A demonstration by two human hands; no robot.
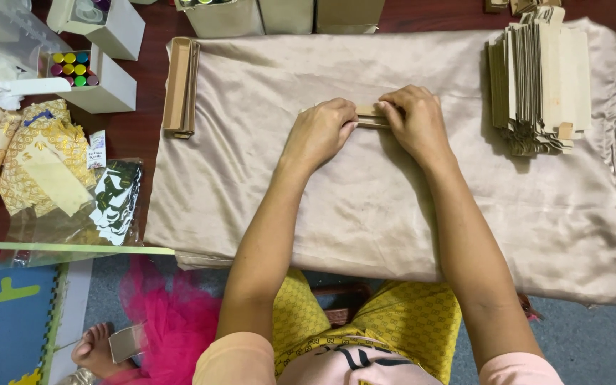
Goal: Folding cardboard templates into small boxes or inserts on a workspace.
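1. Patterned gold paper pieces (16,153) and a clear packet of dark cut-outs (112,199), far left on the dark table (144,128).
2. White open boxes (98,71), one showing coloured bottle caps, behind them.
3. Folded cardboard boxes (181,85), brown, two or so, at the left edge of the beige cloth (365,214); judged to be the finished lot.
4. Left hand (320,132), fingers curled down, pressing and gripping the left end of a cardboard strip (368,114).
5. Cardboard strip, mid-cloth between both hands, mostly covered; whether flat or half-folded cannot be told.
6. Right hand (411,121), fingers bent, pinching the strip's right end.
7. Stack of flat cardboard blanks (536,82), tall, on the cloth's right side, well apart from the hands; judged still unfolded, so most of the work remains.
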